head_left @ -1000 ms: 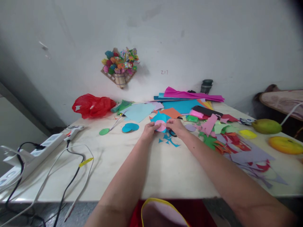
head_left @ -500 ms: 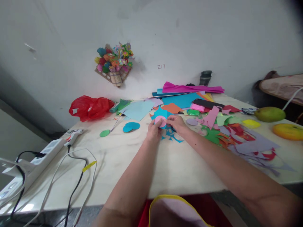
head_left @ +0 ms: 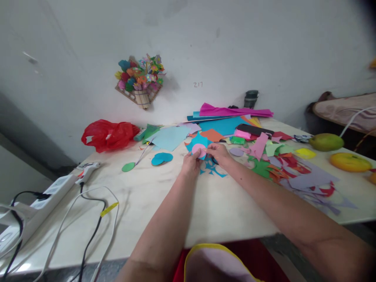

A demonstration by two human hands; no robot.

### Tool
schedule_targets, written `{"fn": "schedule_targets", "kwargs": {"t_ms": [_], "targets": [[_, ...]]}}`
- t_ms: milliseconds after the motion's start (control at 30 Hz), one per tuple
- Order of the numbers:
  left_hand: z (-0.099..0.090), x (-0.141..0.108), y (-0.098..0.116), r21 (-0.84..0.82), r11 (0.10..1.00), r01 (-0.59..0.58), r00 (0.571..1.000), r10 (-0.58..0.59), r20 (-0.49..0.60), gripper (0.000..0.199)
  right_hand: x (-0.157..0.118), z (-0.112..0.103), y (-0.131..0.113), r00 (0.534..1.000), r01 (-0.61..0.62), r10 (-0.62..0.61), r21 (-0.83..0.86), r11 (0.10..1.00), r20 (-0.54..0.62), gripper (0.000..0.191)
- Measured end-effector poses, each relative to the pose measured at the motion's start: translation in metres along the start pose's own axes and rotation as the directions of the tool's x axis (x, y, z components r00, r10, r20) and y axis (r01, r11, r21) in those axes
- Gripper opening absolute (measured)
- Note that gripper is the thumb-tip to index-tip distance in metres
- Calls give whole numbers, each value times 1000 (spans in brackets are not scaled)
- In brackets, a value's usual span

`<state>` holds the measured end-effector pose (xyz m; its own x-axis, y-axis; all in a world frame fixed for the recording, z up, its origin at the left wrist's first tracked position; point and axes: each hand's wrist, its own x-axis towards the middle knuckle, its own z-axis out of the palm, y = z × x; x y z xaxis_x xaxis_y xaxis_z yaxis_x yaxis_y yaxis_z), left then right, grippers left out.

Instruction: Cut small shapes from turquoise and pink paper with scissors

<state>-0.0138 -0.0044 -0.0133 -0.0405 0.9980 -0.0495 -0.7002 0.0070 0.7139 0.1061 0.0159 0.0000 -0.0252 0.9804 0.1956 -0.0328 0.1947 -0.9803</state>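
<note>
My left hand [head_left: 191,161] is closed on a pink paper circle [head_left: 196,147], its thumb pressed on the lower part. Behind the circle is a blue pointed paper piece [head_left: 200,138]; whether it is held along with the circle I cannot tell. With thumb and finger, my right hand [head_left: 219,153] pinches at the circle's right edge. Cut blue paper scraps [head_left: 210,168] lie just below the hands. To the left are overlapping blue paper circles [head_left: 162,158] and a green paper circle [head_left: 128,167] by a thin purple strip. A lilac paper circle [head_left: 236,151] lies beyond my right hand.
Paper scraps [head_left: 311,176] cover the table's right side near a green mango [head_left: 326,141] and a yellow fruit [head_left: 350,161]. Paper sheets [head_left: 223,126] and a black phone-like object [head_left: 254,129] lie behind. A red plastic bag [head_left: 110,135] and power strip [head_left: 48,196] are left.
The view has shifted slightly, so the surroundings sit a little further left. Both hands stay on the pink paper circle in nearly the same pose.
</note>
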Motion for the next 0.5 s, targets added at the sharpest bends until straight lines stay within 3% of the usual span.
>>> {"fn": "schedule_targets", "kwargs": {"t_ms": [133, 233, 333, 367, 433, 500], "targets": [[1, 0, -2, 32, 995, -91, 995, 92, -36, 27, 0, 0, -3, 1000, 7, -6, -63, 998, 22, 41], [-1, 2, -1, 75, 990, -121, 991, 125, -51, 31, 4, -5, -7, 996, 25, -11, -159, 987, 84, 27], [-5, 4, 3, 98, 986, -132, 988, 139, -66, 33, 9, -16, -12, 997, 53, -25, -425, 904, 71, 15], [-6, 4, 4, 102, 986, -132, 988, 139, -69, 34, 11, -21, -15, 996, 82, -58, -567, 820, 60, 17], [-9, 6, 7, 113, 985, -131, 987, 140, -75, 34, 12, -30, -20, 989, 135, -126, -832, 538, 79, 21], [-11, 8, 8, 138, 980, -142, 984, 155, -92, 34, 11, -37, -27, 987, 160, -70, -951, 264, 147, 26]]}}
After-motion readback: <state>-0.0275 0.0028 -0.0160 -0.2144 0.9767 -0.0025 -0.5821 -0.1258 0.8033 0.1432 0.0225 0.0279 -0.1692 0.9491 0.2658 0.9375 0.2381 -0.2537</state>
